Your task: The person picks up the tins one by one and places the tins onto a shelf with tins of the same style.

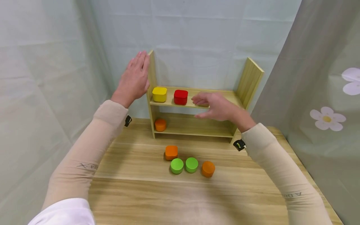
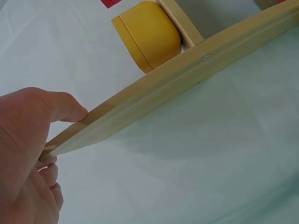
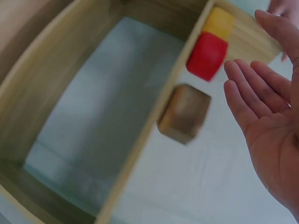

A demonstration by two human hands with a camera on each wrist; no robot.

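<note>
Left hand [image 1: 134,82], fingers straight, rests on the left upright of the shelf [image 1: 247,82], which stands with its long axis left-right. Upper board: one yellow block [image 1: 159,94], one red block [image 1: 180,97], one brown block [image 3: 184,113]. Right hand [image 1: 216,106] hovers spread beside it.

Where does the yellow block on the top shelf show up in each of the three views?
Head: yellow block at the left end of the upper shelf, left of centre.
Left wrist: top centre, behind the shelf's side panel.
Right wrist: top right, beyond the red block.
Shared landmark: the wooden shelf.
</note>
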